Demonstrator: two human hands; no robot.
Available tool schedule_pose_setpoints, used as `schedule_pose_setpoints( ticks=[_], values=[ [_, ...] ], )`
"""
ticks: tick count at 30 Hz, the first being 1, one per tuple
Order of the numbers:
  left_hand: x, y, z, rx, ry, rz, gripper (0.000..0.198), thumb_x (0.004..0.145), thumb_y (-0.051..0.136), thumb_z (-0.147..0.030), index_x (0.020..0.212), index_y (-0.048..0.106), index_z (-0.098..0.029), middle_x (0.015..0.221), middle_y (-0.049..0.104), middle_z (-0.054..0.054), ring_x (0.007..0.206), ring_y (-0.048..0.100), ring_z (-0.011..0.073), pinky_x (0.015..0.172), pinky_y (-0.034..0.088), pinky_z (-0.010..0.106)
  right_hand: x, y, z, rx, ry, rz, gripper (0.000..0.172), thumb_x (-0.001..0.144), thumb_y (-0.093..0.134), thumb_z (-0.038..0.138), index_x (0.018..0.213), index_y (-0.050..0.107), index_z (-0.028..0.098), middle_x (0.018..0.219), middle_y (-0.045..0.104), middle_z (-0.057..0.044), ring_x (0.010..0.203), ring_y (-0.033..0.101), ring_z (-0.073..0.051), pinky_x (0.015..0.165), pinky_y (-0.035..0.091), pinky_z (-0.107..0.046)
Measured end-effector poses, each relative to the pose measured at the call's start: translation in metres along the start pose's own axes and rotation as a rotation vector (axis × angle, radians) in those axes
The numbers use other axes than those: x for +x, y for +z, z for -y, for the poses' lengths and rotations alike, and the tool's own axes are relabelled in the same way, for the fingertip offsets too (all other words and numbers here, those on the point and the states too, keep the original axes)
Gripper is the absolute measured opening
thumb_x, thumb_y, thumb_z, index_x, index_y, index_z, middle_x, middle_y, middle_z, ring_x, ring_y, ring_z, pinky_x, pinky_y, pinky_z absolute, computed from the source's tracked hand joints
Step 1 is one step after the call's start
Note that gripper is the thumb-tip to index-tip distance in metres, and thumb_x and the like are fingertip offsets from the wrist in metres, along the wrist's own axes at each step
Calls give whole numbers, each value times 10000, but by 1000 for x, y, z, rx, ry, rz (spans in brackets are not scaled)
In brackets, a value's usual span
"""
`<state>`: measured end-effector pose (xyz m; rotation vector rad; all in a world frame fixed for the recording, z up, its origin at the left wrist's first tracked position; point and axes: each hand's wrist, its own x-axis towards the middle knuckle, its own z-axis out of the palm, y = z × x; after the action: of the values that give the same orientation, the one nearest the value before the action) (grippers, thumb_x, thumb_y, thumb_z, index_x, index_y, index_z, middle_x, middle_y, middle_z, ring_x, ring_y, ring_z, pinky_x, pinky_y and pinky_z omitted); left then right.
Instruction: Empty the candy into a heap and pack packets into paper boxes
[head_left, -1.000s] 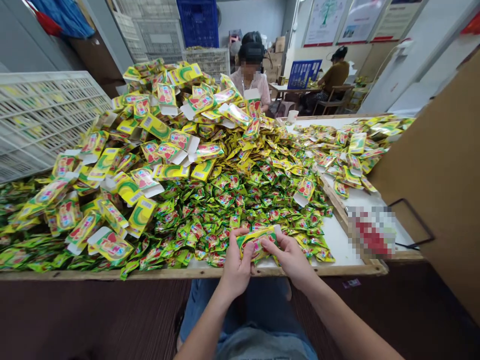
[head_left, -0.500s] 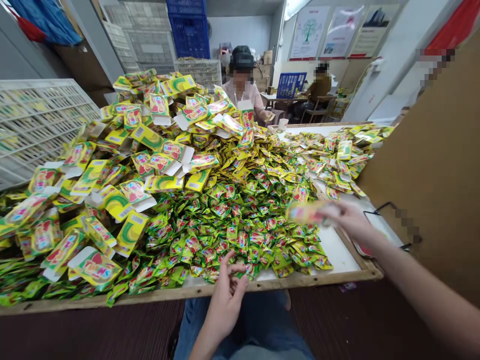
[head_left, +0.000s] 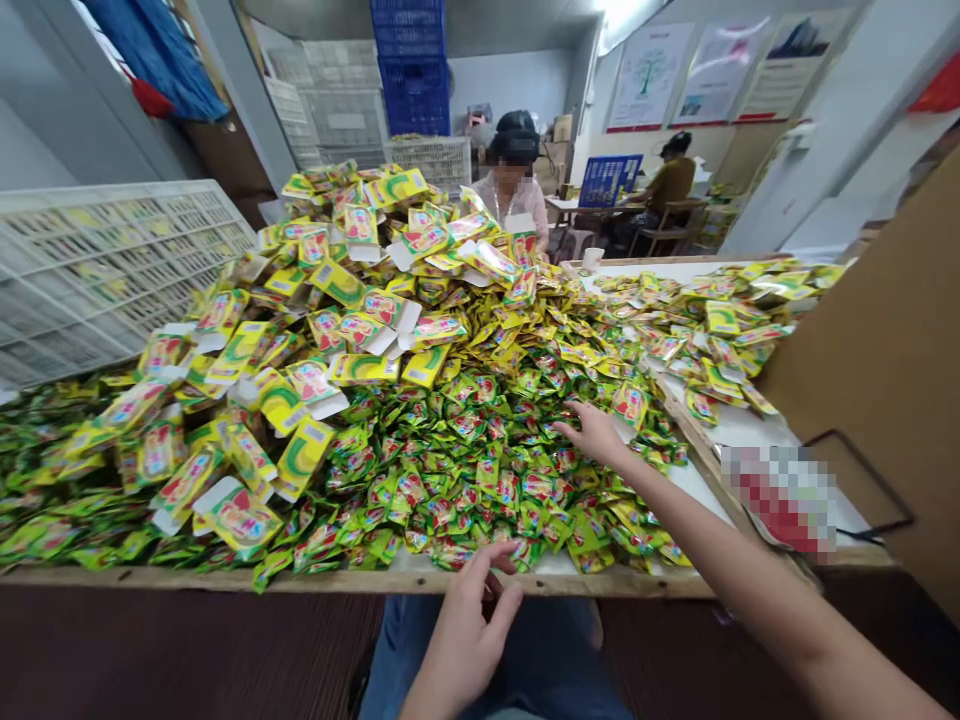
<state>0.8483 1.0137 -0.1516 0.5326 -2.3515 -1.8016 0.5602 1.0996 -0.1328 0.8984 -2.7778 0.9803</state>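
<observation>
The white crate [head_left: 82, 290] stands left of and behind the green packet pile [head_left: 450, 465]. Yellow cartons [head_left: 304, 455] heap up along the pile's left and far sides. At the pile's near edge, the left hand [head_left: 476, 615] is empty, its fingers loosely curled and apart from the thumb. Over the pile's right part, the right hand [head_left: 592, 432] reaches with fingers parted, empty; whether it touches packets cannot be told. A single carton [head_left: 630, 402] lies on the pile's right side, just beyond that hand.
</observation>
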Motion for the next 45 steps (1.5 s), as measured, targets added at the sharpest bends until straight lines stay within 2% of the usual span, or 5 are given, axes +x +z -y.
schedule_pose_setpoints(
  ticks=[9,18,27,39,45],
  values=[
    [14,-20,-2,-7,16,-128,308,859,485,-376,1107,562,-209,953,621,57,771,568,157,757,474,305,-24,-14,-14,196,84,-126,495,691,611,562,950,628,140,990,647,-183,759,637,-267,702,511,-440],
    [85,12,-29,-397,113,-138,373,793,557,-481,992,586,-167,796,605,24,641,534,116,601,451,242,-95,-15,74,1077,340,341,463,533,820,365,945,692,199,903,716,-40,760,664,-164,742,553,-321],
    [81,9,-41,-137,278,-274,128,791,589,-258,860,659,-176,774,677,28,688,602,135,644,476,243,-97,-11,64,1252,397,482,379,510,843,329,828,685,197,752,675,7,696,616,-114,680,500,-247],
    [241,-47,-93,609,418,-316,122,727,587,-102,821,627,-168,1030,605,133,1074,467,311,921,356,454,-106,-42,0,946,376,-63,345,525,790,446,720,655,196,724,657,-16,700,598,-174,678,500,-304],
    [238,-48,-88,489,459,-309,121,758,567,-159,656,515,-201,837,607,83,997,508,269,917,362,439,-100,-45,4,1037,480,-179,339,482,790,362,751,680,189,753,681,-20,672,592,-156,613,481,-271]
  ],
)
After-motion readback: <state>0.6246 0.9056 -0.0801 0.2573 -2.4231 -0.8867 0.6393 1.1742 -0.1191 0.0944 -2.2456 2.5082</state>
